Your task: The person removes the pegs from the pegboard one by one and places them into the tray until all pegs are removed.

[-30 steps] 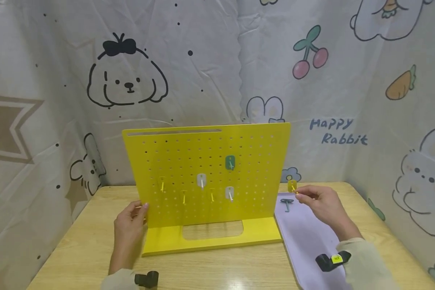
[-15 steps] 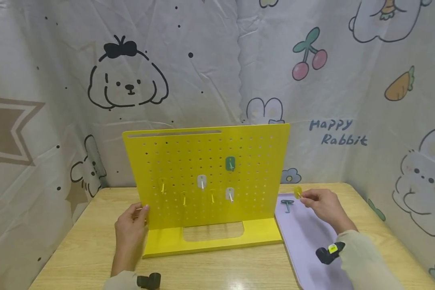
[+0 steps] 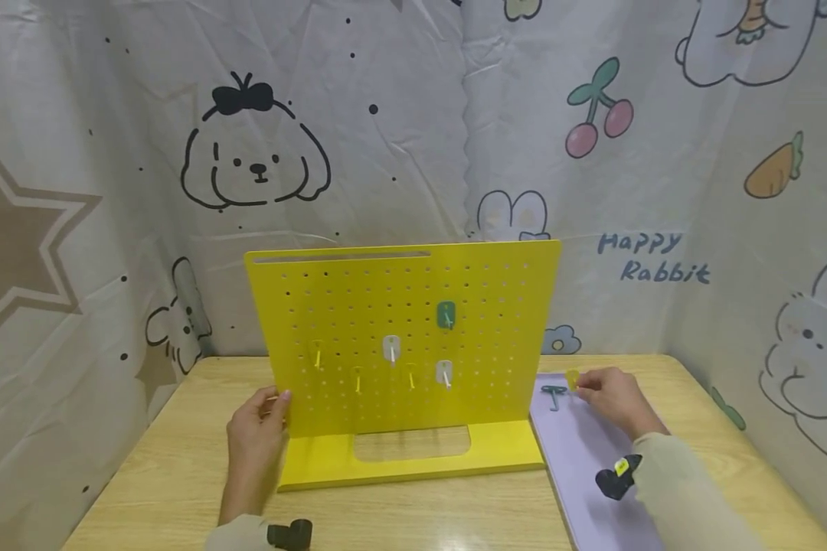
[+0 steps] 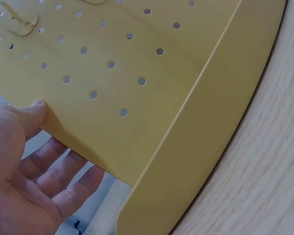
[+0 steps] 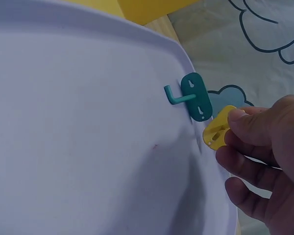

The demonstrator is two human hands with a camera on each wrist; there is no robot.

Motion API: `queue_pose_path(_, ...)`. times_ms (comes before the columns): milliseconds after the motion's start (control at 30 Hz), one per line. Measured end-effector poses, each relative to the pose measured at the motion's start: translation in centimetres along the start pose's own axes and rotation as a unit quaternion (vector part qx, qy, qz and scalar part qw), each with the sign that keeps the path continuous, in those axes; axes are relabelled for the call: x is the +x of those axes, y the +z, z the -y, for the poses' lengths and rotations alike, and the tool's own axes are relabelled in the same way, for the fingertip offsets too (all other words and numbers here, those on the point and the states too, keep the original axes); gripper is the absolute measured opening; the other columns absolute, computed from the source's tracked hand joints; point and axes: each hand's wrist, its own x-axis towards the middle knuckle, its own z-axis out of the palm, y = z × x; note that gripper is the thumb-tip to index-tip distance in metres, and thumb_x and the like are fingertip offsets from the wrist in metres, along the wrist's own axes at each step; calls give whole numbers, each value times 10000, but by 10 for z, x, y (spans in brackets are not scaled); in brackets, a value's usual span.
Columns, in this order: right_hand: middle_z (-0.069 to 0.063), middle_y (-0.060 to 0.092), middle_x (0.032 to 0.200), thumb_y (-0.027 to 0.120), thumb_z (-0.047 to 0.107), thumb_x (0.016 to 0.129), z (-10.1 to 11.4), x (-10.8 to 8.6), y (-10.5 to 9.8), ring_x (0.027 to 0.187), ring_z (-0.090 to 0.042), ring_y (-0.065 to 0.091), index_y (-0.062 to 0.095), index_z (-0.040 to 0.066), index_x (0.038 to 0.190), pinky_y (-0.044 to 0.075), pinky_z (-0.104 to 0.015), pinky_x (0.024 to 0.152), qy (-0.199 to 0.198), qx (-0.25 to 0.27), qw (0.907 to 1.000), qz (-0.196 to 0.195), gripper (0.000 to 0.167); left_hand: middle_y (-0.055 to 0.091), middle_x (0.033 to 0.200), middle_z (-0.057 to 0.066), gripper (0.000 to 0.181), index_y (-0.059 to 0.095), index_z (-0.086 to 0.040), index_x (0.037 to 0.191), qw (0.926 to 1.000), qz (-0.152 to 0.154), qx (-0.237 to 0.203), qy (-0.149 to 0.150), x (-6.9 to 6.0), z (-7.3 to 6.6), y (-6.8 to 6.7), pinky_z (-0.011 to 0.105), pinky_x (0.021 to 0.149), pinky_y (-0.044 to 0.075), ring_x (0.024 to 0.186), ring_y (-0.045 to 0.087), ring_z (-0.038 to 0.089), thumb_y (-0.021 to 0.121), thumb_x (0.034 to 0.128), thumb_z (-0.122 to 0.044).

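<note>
The yellow pegboard (image 3: pixel 372 306) stands upright on its base, with several yellow, white and green hooks on its face. My left hand (image 3: pixel 256 436) holds its left edge; in the left wrist view the thumb (image 4: pixel 34 115) lies on the front face and the fingers are at the edge. My right hand (image 3: pixel 616 398) pinches a yellow hook (image 5: pixel 217 131) between thumb and fingers, over the far end of the lilac tray (image 3: pixel 586 459). The fingers partly hide that hook. Beside it a green hook (image 5: pixel 197 97) leans at the tray's rim.
The wooden table (image 3: pixel 386 516) carries the pegboard and tray. A patterned cloth (image 3: pixel 400 153) hangs behind and along both sides. The tray lies right of the pegboard's base (image 3: pixel 317 463), close to its edge.
My right hand has moved down and slightly right with the yellow hook, from beside the board toward the tray's far end. My left hand stays at the board's edge.
</note>
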Motion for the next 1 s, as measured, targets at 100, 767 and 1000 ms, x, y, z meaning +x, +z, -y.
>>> queue_pose_path(100,-244,682,1094,681,61,924,-2,0,2,981,-374,625,718,-54,1092,526,-544,860,-70,-123,9999,33,207,649,1174,111,462,633,-130,1293,10000,20,12,-15,-1,1,1,434,888,569,1042,626,277,520,1016,-482)
queue_pose_path(767,-149,691,1026,639,303,996,10,-22,-10,913,-309,622,657,-16,1241,518,-422,744,163,653,9974,-258,402,657,1164,127,432,633,-102,1288,9999,-6,87,93,2,1,0,422,898,569,1033,642,281,535,1029,-434)
queue_pose_path(1000,-136,688,1091,638,335,997,22,-41,-9,964,-312,626,654,4,1265,522,-431,799,83,1073,9928,-518,426,661,1138,116,426,643,-113,1275,9999,-50,111,90,1,0,0,410,886,575,1017,634,269,538,1026,-442)
